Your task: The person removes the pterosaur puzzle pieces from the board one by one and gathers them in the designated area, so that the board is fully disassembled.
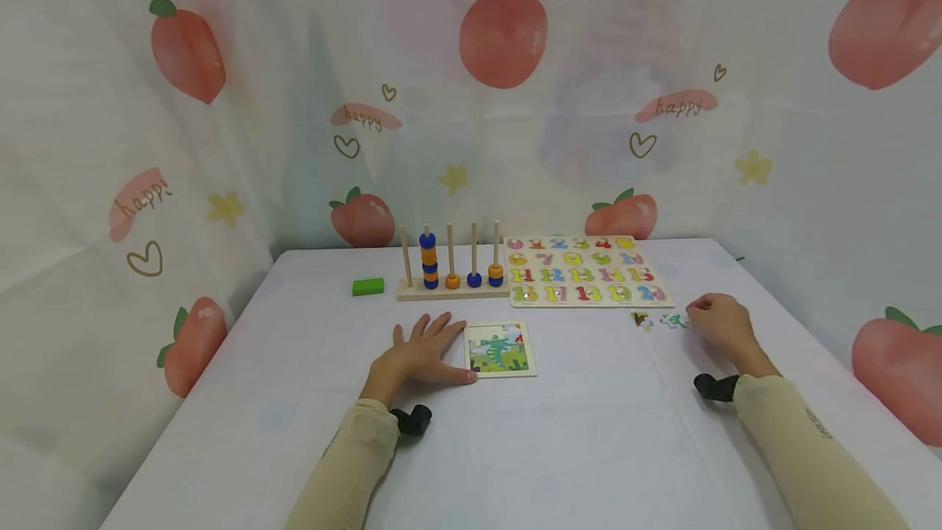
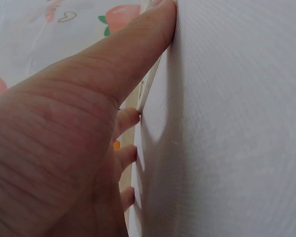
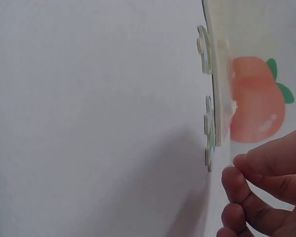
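Though near right hand (image 1: 724, 325), pieces (image 1: 674, 321) indistinct.

Tablecloth (image 1: 589, 448) is white fabric, matt, and up close you can see a fine weave. Backdrop (image 1: 441, 39) is printed cloth too, kinda creased. The peg rack (image 1: 452, 294) is bare pale wood — its rings (image 1: 429, 256) look smooth and shiny. Puzzle tray (image 1: 529, 350) has a smooth, wood-look frame; loose pieces (image 1: 673, 321) could be wood or card, can't tell. Sleeves (image 1: 817, 448) are soft matt cloth — wrist mounts (image 1: 415, 421) look like smooth black plastic.
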Demonstrator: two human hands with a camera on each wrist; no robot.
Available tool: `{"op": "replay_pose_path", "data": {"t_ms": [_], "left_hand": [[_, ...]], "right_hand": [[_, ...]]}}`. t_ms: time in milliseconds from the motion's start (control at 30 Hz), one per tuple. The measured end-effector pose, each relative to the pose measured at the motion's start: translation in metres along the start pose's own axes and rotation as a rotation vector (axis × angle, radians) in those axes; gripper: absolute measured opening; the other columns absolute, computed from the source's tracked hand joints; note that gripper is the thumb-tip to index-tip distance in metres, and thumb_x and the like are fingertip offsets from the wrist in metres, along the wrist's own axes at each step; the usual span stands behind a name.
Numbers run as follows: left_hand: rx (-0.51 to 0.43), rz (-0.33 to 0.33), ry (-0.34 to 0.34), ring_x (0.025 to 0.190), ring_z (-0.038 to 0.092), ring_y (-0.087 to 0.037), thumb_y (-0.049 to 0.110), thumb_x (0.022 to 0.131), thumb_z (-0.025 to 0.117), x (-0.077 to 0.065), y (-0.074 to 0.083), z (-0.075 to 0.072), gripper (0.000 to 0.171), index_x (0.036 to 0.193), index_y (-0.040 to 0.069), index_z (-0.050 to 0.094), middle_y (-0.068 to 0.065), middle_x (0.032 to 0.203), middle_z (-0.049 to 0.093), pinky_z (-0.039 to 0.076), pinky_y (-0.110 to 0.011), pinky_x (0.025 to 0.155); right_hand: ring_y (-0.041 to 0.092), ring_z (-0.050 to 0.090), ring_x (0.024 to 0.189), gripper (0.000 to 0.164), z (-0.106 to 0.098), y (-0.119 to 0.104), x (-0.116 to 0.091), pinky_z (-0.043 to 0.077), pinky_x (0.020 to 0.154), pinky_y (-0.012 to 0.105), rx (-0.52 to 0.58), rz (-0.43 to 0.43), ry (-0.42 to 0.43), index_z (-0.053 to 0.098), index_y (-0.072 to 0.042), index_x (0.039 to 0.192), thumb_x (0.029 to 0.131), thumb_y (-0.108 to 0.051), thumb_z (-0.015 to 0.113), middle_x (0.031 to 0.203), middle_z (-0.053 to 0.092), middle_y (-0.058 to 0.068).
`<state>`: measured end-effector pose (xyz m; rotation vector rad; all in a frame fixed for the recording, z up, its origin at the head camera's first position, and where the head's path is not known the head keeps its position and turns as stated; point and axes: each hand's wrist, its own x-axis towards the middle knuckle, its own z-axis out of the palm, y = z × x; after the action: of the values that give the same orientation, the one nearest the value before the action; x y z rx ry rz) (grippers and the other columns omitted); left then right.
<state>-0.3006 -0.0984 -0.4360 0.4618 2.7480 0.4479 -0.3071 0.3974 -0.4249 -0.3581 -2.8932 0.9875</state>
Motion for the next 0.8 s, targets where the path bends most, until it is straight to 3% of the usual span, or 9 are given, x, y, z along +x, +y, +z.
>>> {"op": "replay_pose_path", "data": {"t_ms": [200,567,800], "left_hand": [[-0.004,-0.007,0.000,0.164,0.005,-0.040,0.072,0.088,0.074,0.000,-0.001,0.001,0.102,0.170,0.028,0.033,-0.005,0.179,0.017,-0.003,-0.075,0.122],[-0.008,-0.013,-0.005,0.164,0.004,-0.040,0.070,0.088,0.074,0.000,0.000,0.001,0.101,0.170,0.028,0.033,-0.005,0.179,0.017,-0.004,-0.074,0.122],[-0.005,-0.017,0.002,0.164,0.005,-0.039,0.071,0.088,0.075,-0.001,0.002,0.001,0.101,0.170,0.028,0.034,-0.005,0.179,0.018,-0.003,-0.075,0.122]], "right_hand": [[0.037,0.057,0.092,0.034,0.007,-0.015,0.001,0.047,0.071,0.039,0.008,-0.063,-0.006,0.061,0.016,0.119,0.106,-0.013,0.050,0.102,0.066,0.026],[0.031,0.057,0.089,0.028,0.037,-0.044,-0.005,0.048,0.069,0.036,0.042,-0.133,-0.056,0.062,0.010,0.116,0.107,-0.015,0.052,0.095,0.064,0.017],[0.031,0.059,0.089,0.025,0.053,-0.068,-0.008,0.050,0.072,0.036,0.022,-0.261,-0.026,0.066,0.010,0.114,0.105,-0.011,0.056,0.097,0.067,0.018]]}}
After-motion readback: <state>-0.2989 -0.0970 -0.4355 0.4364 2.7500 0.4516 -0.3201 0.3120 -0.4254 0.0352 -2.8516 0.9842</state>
